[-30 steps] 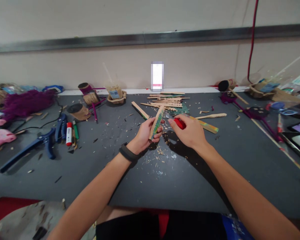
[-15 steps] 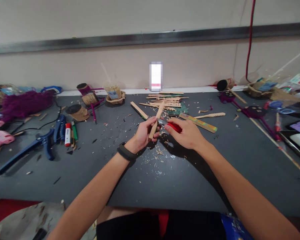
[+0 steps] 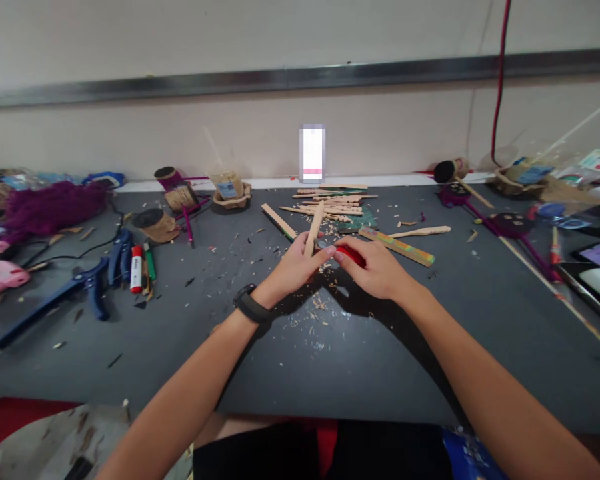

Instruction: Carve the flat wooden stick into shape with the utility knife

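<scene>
A wood stick (image 3: 315, 225) and a red knife (image 3: 351, 256) are up over the gray table (image 3: 290, 380).
The left hand (image 3: 295, 264) holds the stick's low end; close by, the right hand (image 3: 377, 268) holds the knife's red handle. Little wood bits (image 3: 320, 304) lie on the table near them.

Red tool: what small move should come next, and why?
Probably a short, controlled shaving stroke along the wooden stick: the left hand grips it, the right hand holds the red tool close beside it, and shavings lie on the table.
</scene>
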The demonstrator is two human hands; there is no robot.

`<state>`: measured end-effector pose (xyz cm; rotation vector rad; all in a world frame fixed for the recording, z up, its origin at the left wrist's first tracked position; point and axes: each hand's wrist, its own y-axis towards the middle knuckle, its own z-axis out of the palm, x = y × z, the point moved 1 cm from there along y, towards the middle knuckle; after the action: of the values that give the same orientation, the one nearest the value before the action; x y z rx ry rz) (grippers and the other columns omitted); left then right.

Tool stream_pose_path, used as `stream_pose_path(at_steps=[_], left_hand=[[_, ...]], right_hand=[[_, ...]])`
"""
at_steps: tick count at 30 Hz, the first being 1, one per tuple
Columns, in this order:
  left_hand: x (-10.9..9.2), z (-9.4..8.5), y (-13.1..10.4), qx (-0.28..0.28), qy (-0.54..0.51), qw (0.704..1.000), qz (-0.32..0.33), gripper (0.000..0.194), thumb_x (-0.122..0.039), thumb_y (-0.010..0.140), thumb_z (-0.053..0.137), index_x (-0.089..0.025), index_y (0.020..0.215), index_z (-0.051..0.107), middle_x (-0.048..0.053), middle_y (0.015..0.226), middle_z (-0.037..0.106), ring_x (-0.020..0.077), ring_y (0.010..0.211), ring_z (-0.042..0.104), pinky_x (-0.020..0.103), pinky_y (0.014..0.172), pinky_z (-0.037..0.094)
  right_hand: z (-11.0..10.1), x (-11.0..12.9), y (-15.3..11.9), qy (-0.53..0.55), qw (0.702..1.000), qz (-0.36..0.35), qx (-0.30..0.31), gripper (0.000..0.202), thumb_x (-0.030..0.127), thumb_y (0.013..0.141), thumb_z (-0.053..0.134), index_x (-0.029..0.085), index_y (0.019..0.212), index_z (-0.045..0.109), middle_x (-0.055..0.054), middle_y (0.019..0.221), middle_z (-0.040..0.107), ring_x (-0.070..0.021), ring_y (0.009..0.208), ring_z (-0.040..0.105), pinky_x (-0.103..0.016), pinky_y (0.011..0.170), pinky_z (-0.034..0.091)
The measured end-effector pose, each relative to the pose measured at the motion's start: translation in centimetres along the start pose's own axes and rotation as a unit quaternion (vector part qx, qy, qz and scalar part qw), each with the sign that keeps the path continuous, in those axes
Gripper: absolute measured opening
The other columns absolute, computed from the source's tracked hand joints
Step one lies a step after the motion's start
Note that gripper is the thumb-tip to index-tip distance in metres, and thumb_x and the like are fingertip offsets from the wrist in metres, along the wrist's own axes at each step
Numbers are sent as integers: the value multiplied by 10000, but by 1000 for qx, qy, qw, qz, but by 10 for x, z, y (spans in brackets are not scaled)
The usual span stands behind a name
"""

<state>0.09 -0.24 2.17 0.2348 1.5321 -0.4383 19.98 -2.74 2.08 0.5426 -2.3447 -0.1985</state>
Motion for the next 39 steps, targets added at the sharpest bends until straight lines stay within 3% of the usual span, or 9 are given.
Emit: stream_pose_path(at_steps=[5, 12, 16, 23, 34, 39], left_hand=[[9, 0, 4, 10, 41, 999, 26, 497, -586, 939, 747, -203, 1197, 564, -84, 614, 438, 82, 481, 351, 268, 476, 262], [18, 1, 8, -3, 58, 997, 59, 425, -597, 957, 715, -226, 951, 510, -69, 631, 450, 94, 537, 378, 267, 510, 294], [15, 4, 6, -11, 55, 998, 35, 432, -572, 979, 696, -251, 861, 432, -88, 571, 400, 83, 466, 340, 265, 467, 257], [17, 7, 7, 2, 27, 1000, 11, 368, -520, 995, 681, -239, 832, 510, -85, 511, 371, 83, 430, 285, 249, 441, 208], [18, 5, 6, -57, 53, 997, -21, 346, -507, 999, 687, -221, 841, 571, -68, 579, 414, 82, 439, 347, 240, 434, 238], [22, 7, 4, -84, 73, 993, -28, 440, -568, 1034, 597, -217, 776, 541, -59, 539, 412, 86, 438, 328, 249, 434, 275]], right_hand=[[-1, -1, -1, 7, 1000, -4, 15, 283, 451, 1072, 525, 229, 1092, 698, -38, 798, 723, -216, 699, 603, -351, 666, 369], [-5, -1, 1, -21, 999, -6, 25, 332, 432, 1067, 507, 238, 1140, 765, -52, 865, 780, -212, 691, 609, -358, 665, 397], [-6, -3, 1, -74, 997, 6, 16, 368, 465, 1062, 506, 283, 1217, 786, -37, 861, 794, -226, 694, 640, -358, 654, 404], [-3, -5, 0, -150, 989, -8, 3, 398, 495, 1076, 490, 315, 1262, 792, -66, 1090, 839, -290, 911, 736, -373, 700, 451], [11, -1, -1, -197, 980, -3, -24, 410, 501, 1086, 469, 318, 1304, 765, -63, 1112, 839, -298, 928, 751, -364, 658, 443], [18, 7, -2, -195, 979, 38, -50, 399, 503, 1076, 485, 327, 1308, 758, -68, 1093, 837, -285, 862, 748, -363, 648, 455]])
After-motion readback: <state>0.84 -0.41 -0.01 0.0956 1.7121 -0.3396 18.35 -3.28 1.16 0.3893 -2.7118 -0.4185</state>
